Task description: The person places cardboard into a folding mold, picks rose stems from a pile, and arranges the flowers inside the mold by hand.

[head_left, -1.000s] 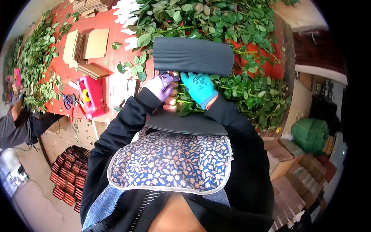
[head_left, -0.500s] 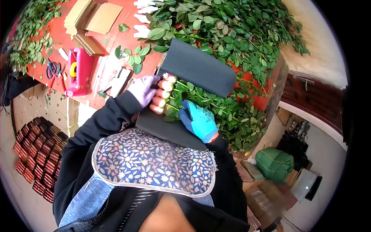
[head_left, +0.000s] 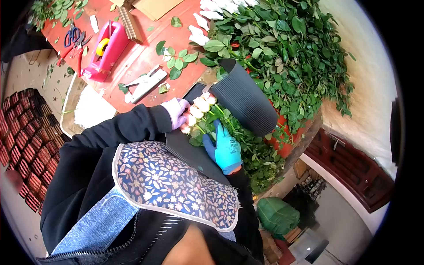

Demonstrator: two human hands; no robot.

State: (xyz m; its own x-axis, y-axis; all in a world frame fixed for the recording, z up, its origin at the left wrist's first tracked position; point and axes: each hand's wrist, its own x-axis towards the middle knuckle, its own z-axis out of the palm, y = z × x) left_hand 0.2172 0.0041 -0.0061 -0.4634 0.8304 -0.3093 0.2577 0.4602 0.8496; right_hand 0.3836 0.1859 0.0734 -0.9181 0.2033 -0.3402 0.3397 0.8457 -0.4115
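Left hand (gloved in purple) held with fingers curled; left arm extended, bent at elbow. Right hand, gloved in blue, held palm down, thumb and forefinger parted, wrist partly bared.

Cardboard is cut off by the upper edge, rose stems are partly hidden by leaves, glove print too small to be read.

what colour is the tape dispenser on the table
Bright pink, clearest in the current head view.
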